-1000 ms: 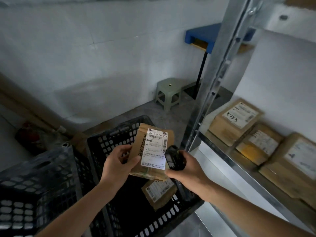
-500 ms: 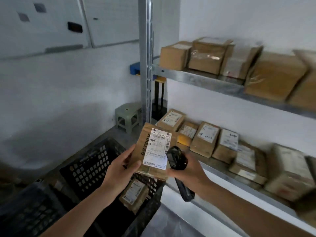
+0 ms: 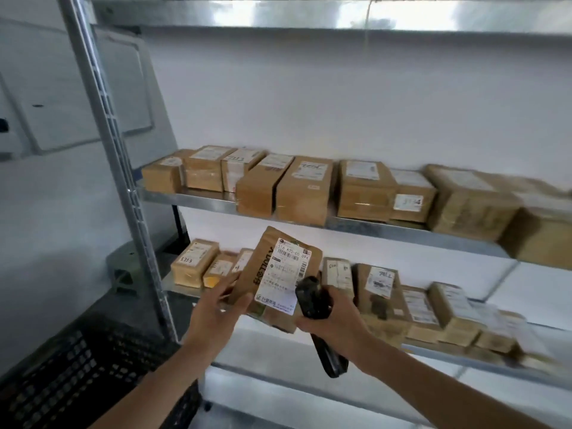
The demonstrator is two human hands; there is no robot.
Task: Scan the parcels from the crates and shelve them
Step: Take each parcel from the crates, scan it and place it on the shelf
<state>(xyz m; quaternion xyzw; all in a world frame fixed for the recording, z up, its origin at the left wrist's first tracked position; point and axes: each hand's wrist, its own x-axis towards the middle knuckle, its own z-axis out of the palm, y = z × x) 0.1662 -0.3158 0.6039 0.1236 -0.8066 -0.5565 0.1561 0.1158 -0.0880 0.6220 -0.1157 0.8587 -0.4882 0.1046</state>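
My left hand (image 3: 216,311) grips a brown paper parcel (image 3: 266,274) by its left edge, tilted, its white shipping label facing me. My right hand (image 3: 332,317) is closed around a black handheld scanner (image 3: 312,300), whose head sits right beside the label's lower right corner and whose handle hangs down below my wrist. Both are held in front of a metal shelving unit (image 3: 387,232). A black plastic crate (image 3: 77,373) stands at the lower left; its inside is not visible.
Two shelf levels carry rows of brown cardboard parcels, the middle row (image 3: 309,187) and the lower row (image 3: 433,308), several with handwritten numbers. An upright steel post (image 3: 123,187) rises at the left. A green stool (image 3: 123,267) stands behind it by the white wall.
My view has swung up and right from the crates to face the shelves. Both hands keep the same hold, with parcel and scanner raised in front of the lower shelf.
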